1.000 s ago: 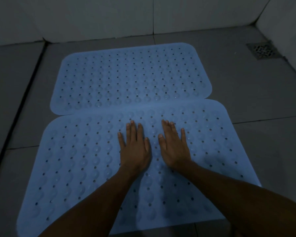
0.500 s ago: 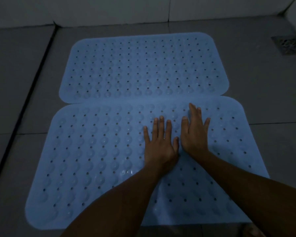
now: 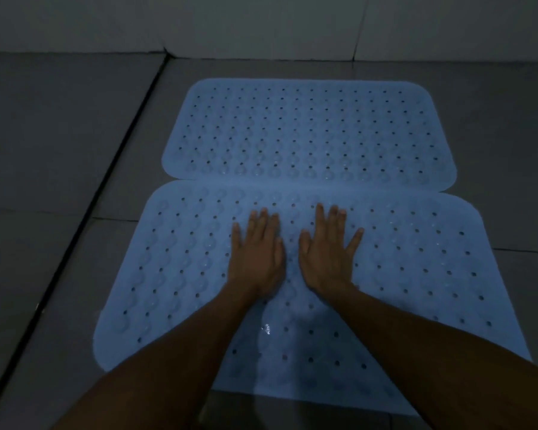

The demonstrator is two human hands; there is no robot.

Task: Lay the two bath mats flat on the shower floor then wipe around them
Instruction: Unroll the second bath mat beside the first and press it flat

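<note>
fingers (image 3: 263, 220) flat atop near mat (image 3: 416, 274)

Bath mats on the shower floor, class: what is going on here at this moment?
A person is kneeling or leaning over two light blue bath mats laid end to end on the grey tiled floor. The left hand and the right hand press flat, fingers straight, on the near mat. The far mat lies flat, its edge meeting the near one. No cloth is in view, so wiping has not begun.

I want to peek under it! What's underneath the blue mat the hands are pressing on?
Grey floor tiles show around the near bath mat, so it lies on them. Directly beneath is covered. Both hands, left hand and right hand, rest flat on top.
</note>
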